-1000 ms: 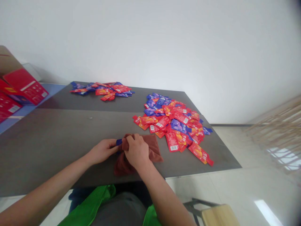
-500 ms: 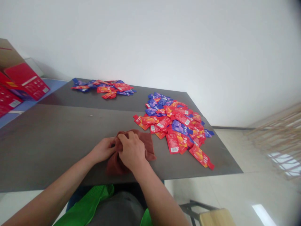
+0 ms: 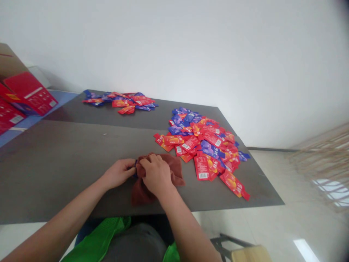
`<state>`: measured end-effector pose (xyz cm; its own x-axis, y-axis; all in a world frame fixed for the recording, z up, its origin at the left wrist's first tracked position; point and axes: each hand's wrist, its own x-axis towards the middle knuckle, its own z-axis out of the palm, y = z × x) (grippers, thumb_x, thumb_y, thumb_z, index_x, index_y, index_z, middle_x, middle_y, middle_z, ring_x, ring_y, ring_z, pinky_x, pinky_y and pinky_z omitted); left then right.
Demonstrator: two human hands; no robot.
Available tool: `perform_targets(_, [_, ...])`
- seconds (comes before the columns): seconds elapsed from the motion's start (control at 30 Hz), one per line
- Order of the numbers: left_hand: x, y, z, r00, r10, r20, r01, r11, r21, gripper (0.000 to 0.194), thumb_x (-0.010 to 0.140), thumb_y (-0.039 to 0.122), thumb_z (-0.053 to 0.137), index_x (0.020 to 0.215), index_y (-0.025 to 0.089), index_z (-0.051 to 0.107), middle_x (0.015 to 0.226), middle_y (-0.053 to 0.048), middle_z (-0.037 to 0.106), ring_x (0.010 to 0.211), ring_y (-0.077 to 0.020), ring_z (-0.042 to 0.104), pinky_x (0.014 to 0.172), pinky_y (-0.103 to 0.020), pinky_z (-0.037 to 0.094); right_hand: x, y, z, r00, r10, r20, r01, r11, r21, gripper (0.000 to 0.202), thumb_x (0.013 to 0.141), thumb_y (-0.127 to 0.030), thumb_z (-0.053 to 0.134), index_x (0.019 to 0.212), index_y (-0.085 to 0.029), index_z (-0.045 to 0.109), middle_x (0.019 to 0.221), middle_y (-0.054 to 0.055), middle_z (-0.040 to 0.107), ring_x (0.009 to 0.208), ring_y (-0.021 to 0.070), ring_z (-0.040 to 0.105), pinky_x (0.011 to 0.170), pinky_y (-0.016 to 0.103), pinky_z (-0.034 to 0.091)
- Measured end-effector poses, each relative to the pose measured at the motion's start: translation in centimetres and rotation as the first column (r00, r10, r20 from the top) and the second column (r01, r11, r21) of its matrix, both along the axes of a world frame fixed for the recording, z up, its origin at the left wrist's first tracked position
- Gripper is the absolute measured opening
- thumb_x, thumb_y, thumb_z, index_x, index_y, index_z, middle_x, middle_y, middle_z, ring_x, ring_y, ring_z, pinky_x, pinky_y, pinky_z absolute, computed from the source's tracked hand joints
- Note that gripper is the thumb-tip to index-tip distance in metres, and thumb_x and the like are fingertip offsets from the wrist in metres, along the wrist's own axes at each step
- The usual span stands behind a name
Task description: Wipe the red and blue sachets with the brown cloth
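A reddish-brown cloth [image 3: 176,168] lies bunched near the front of the table. My right hand [image 3: 157,174] is closed over it, fingers curled into the folds. Beside it my left hand [image 3: 120,174] is closed in a pinch at the cloth's left edge. A dark blue sliver, apparently a blue pouch [image 3: 135,176], shows between the left fingers and the cloth; most of it is hidden. To the right, a pile of red pouches [image 3: 201,168] and blue pouches [image 3: 176,130] with fruit pictures spreads over the table.
A second heap of red and blue pouches [image 3: 120,103] lies at the back of the dark grey table [image 3: 68,153]. Open red cartons [image 3: 29,95] stand at the far left on a blue surface. A white wall is behind; a wooden-seated stool [image 3: 252,253] stands below right.
The cloth and my right hand have shifted slightly right, away from my left fingers. A dark blue edge now shows between my left hand and the cloth.
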<state>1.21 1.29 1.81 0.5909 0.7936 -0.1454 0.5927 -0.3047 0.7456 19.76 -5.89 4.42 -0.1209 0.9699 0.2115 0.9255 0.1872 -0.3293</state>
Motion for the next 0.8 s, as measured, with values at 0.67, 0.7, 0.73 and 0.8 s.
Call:
perform_targets(0.67, [-0.1, 0.6, -0.1, 0.999, 0.039, -0.039, -0.039, 0.999, -0.007, 0.032, 0.081, 0.043, 0.054, 0.060, 0.020, 0.052, 0.061, 0.002, 0.054, 0.061, -0.0149, 0.050, 0.059, -0.024, 0.039, 1.0, 0.0, -1.7, 0.970, -0.241, 0.039, 0.244, 0.962, -0.123, 0.015, 0.098, -0.024, 0.052, 0.107, -0.027, 0.064, 0.111, 0.006, 0.060, 0.101, 0.0219, 0.055, 0.071, 0.028, 0.045])
perform_targets(0.7, [-0.1, 0.5, -0.1, 0.998, 0.048, -0.034, -0.049, 0.998, -0.029, 0.032, 0.082, 0.044, 0.054, 0.061, 0.020, 0.053, 0.061, 0.002, 0.054, 0.060, -0.0147, 0.050, 0.058, -0.024, 0.039, 1.9, -0.1, -1.6, 0.956, -0.289, 0.059, 0.294, 0.948, -0.125, 0.016, 0.098, -0.022, 0.051, 0.106, -0.026, 0.064, 0.110, 0.007, 0.060, 0.100, 0.0222, 0.055, 0.071, 0.028, 0.045])
perform_targets(0.73, [-0.2, 0.5, -0.1, 0.998, 0.057, -0.022, -0.058, 0.997, -0.059, 0.032, 0.082, 0.045, 0.053, 0.064, 0.020, 0.055, 0.062, 0.002, 0.055, 0.060, -0.0149, 0.051, 0.057, -0.024, 0.040, 2.5, -0.2, -1.4, 0.944, -0.324, 0.071, 0.330, 0.936, -0.122, 0.015, 0.097, -0.022, 0.052, 0.105, -0.025, 0.065, 0.109, 0.008, 0.060, 0.100, 0.0224, 0.055, 0.071, 0.029, 0.045])
perform_targets(0.8, [-0.4, 0.5, -0.2, 0.997, 0.070, 0.013, -0.068, 0.991, -0.116, 0.030, 0.082, 0.046, 0.053, 0.069, 0.019, 0.059, 0.064, 0.002, 0.057, 0.060, -0.0154, 0.053, 0.058, -0.025, 0.041, 2.6, -0.4, -0.8, 0.942, -0.332, 0.054, 0.336, 0.937, -0.093, 0.012, 0.097, -0.025, 0.054, 0.103, -0.024, 0.065, 0.109, 0.008, 0.060, 0.099, 0.0225, 0.055, 0.073, 0.029, 0.045])
